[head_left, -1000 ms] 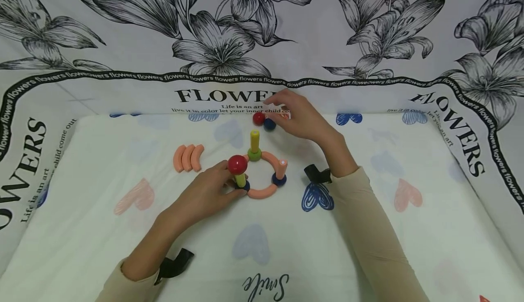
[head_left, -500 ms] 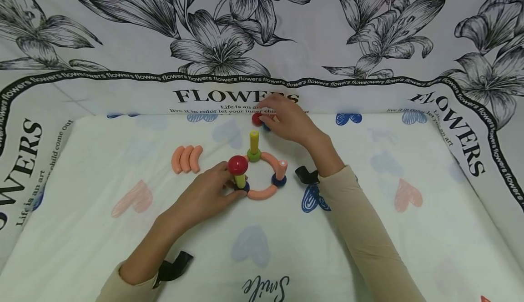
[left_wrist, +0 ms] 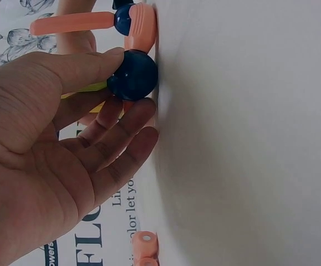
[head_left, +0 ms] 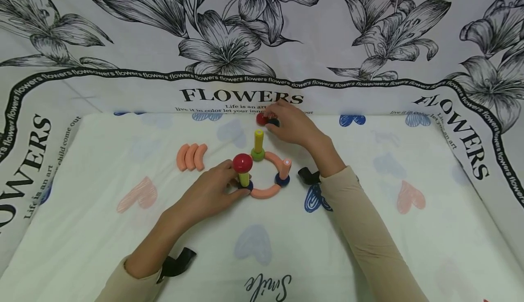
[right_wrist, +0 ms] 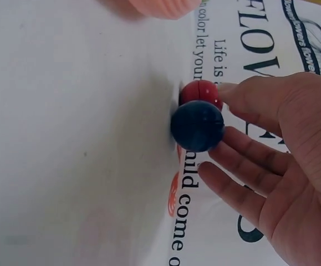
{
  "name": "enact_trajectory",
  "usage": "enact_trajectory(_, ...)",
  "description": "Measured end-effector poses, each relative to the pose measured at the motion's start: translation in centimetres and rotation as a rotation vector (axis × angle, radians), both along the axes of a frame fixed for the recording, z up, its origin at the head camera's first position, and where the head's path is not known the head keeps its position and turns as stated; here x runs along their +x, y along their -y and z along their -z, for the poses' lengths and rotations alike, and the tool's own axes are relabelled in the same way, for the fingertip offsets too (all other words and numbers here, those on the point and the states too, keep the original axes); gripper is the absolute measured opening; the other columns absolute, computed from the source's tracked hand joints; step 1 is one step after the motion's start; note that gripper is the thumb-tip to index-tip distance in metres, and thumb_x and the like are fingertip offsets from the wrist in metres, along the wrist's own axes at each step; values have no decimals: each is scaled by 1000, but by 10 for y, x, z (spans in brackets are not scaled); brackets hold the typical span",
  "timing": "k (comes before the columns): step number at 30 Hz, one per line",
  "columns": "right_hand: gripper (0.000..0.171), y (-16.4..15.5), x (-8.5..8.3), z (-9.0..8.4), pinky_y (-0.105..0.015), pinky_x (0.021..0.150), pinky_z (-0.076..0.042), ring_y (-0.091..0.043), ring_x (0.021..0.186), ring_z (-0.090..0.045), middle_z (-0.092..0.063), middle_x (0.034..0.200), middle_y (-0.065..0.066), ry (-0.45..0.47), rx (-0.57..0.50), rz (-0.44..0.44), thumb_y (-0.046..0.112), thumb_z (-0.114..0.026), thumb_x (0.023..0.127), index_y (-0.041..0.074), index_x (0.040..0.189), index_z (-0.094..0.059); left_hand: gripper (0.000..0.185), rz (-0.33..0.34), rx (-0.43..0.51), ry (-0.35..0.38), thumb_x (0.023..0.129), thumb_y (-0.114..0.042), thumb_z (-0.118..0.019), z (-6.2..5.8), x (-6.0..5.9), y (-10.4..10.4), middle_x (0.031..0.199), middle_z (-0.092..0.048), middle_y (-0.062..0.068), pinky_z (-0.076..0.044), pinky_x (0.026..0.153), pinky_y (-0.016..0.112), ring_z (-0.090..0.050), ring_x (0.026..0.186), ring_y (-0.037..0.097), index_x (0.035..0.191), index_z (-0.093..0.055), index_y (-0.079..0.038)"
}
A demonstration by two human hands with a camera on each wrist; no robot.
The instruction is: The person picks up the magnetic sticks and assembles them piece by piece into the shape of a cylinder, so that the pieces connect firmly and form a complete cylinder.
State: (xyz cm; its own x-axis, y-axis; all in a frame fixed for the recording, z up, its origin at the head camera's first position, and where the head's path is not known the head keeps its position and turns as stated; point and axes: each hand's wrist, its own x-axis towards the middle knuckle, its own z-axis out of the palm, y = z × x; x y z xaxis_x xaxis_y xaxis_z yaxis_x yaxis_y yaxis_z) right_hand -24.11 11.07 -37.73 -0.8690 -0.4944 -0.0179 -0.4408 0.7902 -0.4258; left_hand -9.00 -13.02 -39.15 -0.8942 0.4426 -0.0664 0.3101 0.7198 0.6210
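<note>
A ring of curved orange sticks (head_left: 265,193) joined by balls lies mid-table. My left hand (head_left: 210,189) pinches its left dark blue ball (left_wrist: 135,75) between thumb and fingers. From that ball rises a yellow-green stick (head_left: 244,180) topped by a red ball (head_left: 243,163). A yellow stick (head_left: 259,141) stands on the green ball (head_left: 258,155), and an orange stick (head_left: 285,169) on the right blue ball (head_left: 282,180). At the back, my right hand (head_left: 295,122) has thumb and fingers around a loose red ball (right_wrist: 198,93), beside a loose blue ball (right_wrist: 198,126).
Several loose curved orange sticks (head_left: 191,157) lie side by side left of the ring. A heart-print cloth (head_left: 356,256) covers the table. Behind it hangs a flower-print cloth (head_left: 143,93). Black straps with mounts (head_left: 180,262) sit at both wrists.
My right hand has moved left and down onto the loose balls, its fingertips now at the red one. The left hand keeps its grip on the ring's blue ball. The head view shifts slightly.
</note>
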Motion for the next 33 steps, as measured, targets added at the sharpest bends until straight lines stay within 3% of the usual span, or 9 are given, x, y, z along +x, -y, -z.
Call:
enact_trajectory(4,29,-2,-1,0,-45,114,-49,-25,126,-62,-66,136,-8,2,1,-1,20,-71,101,11,128,-70,22,-2,-5,1,90,-22,-86,-1,0,-1,107,-68,0,-60,89,39,-73,99,16,107,-76,-13)
enact_trajectory(13,33,-5,-1,1,-44,109,-52,-26,118,-62,-68,132,-9,34,18,27,15,-73,98,10,131,-73,23,-3,-4,2,90,-22,-86,-2,-1,-2,108,-68,1,-60,90,40,-73,100,16,108,-76,-13)
enact_trajectory(23,36,-9,-1,1,-46,118,-47,-28,133,-61,-69,139,-9,56,23,21,15,-73,98,10,134,-71,24,-1,-3,0,90,-22,-86,-2,0,-3,108,-68,1,-60,90,39,-73,100,16,109,-75,-14)
enact_trajectory(33,37,-10,4,-6,-46,113,-50,-27,122,-65,-73,134,-9,38,34,-2,16,-76,96,9,132,-72,24,-9,-9,10,90,-23,-86,-2,2,-1,108,-68,1,-60,89,38,-72,99,16,109,-76,-13)
